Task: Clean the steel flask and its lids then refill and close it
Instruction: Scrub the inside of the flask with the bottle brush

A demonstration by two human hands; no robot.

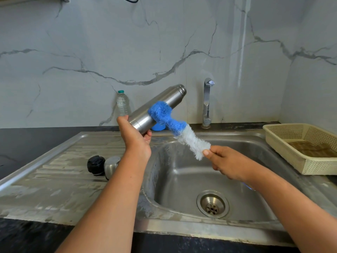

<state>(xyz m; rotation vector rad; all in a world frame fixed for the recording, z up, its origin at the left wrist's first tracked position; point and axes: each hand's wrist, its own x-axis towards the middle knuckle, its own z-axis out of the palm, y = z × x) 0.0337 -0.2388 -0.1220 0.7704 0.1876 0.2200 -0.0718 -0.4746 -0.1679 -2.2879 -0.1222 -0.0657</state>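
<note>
My left hand (pixel 135 136) grips the base of the steel flask (pixel 167 98), which is tilted with its open mouth pointing up and to the right, over the sink's left rim. My right hand (pixel 225 162) holds a bottle brush (pixel 182 129) with blue and white bristles. The blue bristle head lies against the middle of the flask's outer wall. On the draining board to the left lie a black inner lid (pixel 95 165) and a steel cup lid (pixel 111 166), side by side.
The steel sink basin (pixel 184 179) with its drain (pixel 212 203) lies below my hands. A tap (pixel 207 101) stands behind it. A plastic water bottle (pixel 123 104) stands by the wall, a blue object (pixel 158 127) behind the flask, a cream basket (pixel 299 148) at right.
</note>
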